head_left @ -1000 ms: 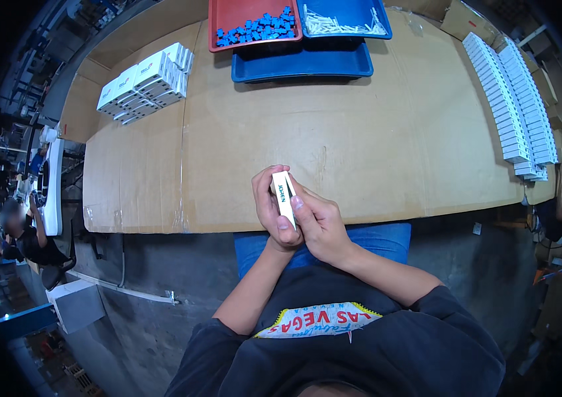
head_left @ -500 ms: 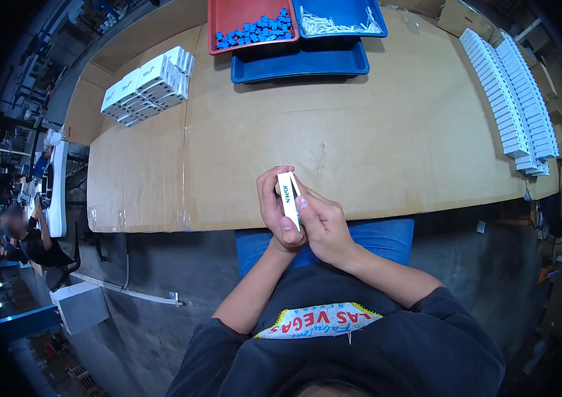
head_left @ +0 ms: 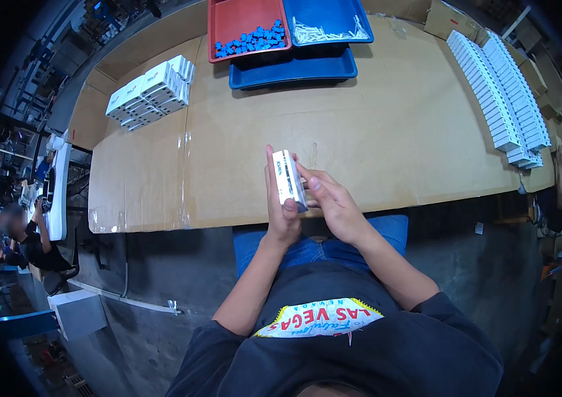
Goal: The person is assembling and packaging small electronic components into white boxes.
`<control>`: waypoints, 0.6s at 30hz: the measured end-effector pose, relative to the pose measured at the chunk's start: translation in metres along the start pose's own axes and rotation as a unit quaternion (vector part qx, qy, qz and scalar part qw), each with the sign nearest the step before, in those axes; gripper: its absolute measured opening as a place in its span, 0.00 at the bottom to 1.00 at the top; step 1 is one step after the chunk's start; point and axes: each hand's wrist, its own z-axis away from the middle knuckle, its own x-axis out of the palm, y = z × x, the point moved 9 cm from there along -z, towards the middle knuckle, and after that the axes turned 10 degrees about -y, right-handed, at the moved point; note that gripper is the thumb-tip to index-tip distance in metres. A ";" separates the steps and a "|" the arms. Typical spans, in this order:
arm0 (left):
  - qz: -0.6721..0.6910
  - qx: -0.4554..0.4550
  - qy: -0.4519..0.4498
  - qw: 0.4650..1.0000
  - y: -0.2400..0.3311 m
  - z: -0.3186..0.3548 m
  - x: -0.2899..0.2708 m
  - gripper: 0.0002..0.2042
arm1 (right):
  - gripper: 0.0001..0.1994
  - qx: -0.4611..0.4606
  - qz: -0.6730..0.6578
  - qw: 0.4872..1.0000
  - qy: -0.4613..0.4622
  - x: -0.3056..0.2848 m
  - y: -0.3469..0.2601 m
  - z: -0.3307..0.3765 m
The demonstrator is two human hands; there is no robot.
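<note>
A small white cardboard box [head_left: 283, 173] with dark print stands tilted in front of me, above the table's near edge. My left hand [head_left: 281, 215] is closed on it, with the thumb across its lower end and the fingers along its left side. Close against the box's right side is my right hand [head_left: 339, 208]. Its fingers reach toward the box with the thumb lifted apart, and some fingertips are hidden behind the box.
Cardboard covers the table [head_left: 374, 139]. At the back are a red tray [head_left: 244, 16] of blue plastic pieces, a blue tray [head_left: 326, 13] of white pieces, and a lower blue tray [head_left: 294, 76]. White boxes [head_left: 148, 92] are stacked left; long box rows [head_left: 493, 99] stand right.
Both hands have moved slightly farther from my body with the box. The box has turned to show more of its right side, and my right thumb has come off it.
</note>
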 end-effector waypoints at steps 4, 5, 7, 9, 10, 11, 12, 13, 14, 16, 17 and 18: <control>0.198 -0.094 0.036 0.975 -0.008 0.010 0.008 0.55 | 0.37 -0.078 0.342 0.937 -0.004 -0.002 -0.028 0.018; 0.222 -0.142 0.059 0.963 -0.021 0.016 0.008 0.47 | 0.40 -0.133 0.366 0.921 -0.019 0.003 -0.037 0.023; 0.264 -0.202 0.007 0.943 -0.018 0.020 0.024 0.44 | 0.43 -0.213 0.403 0.890 -0.025 0.007 -0.046 0.031; 0.328 -0.277 -0.038 0.902 -0.010 0.030 0.048 0.40 | 0.43 -0.237 0.436 0.868 -0.021 0.004 -0.046 0.037; 0.329 -0.273 -0.040 0.903 -0.005 0.032 0.051 0.40 | 0.42 -0.260 0.464 0.846 -0.018 0.004 -0.049 0.041; 0.332 -0.281 -0.056 0.899 -0.001 0.036 0.057 0.40 | 0.43 -0.290 0.488 0.823 0.005 0.003 -0.056 0.045; 0.335 -0.289 -0.074 0.894 0.003 0.040 0.063 0.40 | 0.43 -0.292 0.490 0.821 0.006 0.001 -0.056 0.046; 0.353 -0.274 -0.068 0.892 0.009 0.041 0.066 0.39 | 0.44 -0.323 0.495 0.807 0.009 0.001 -0.059 0.051; 0.353 -0.271 -0.071 0.893 0.011 0.044 0.067 0.39 | 0.45 -0.354 0.498 0.791 0.012 0.003 -0.062 0.055; 0.334 -0.269 -0.084 0.899 0.013 0.046 0.068 0.38 | 0.46 -0.386 0.508 0.770 0.013 0.008 -0.065 0.057; 0.333 -0.264 -0.088 0.901 0.017 0.048 0.069 0.38 | 0.46 -0.415 0.505 0.756 0.021 0.012 -0.068 0.063; 0.328 -0.254 -0.088 0.906 0.022 0.049 0.069 0.37 | 0.45 -0.445 0.503 0.741 0.027 0.016 -0.073 0.068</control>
